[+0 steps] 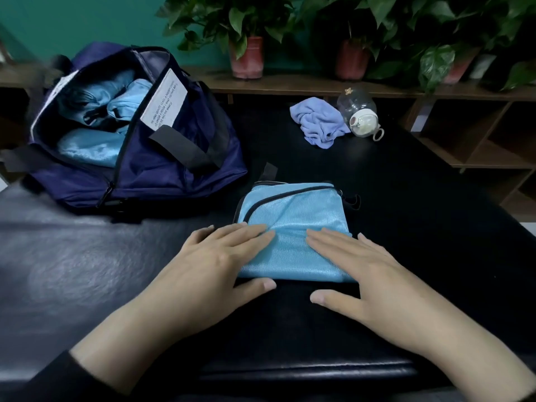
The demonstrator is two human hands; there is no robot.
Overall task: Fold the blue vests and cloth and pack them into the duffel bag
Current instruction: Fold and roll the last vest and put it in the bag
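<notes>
Now we press the folded blue vest (293, 227) flat on the desk (87, 256), left hand (220, 256) and right hand (353, 265) both spread, gripping nothing. Next we probably lift it into the open duffel bag (162, 175), which seems to hold other vests; the crumpled cloth (319, 123) waits unfolded.

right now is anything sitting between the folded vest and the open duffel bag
Nothing visible does. Only bare dark table surface lies between the folded vest, under both hands, and the duffel bag to its upper left. The bag's mouth is unzipped, with blue items already inside.
</notes>
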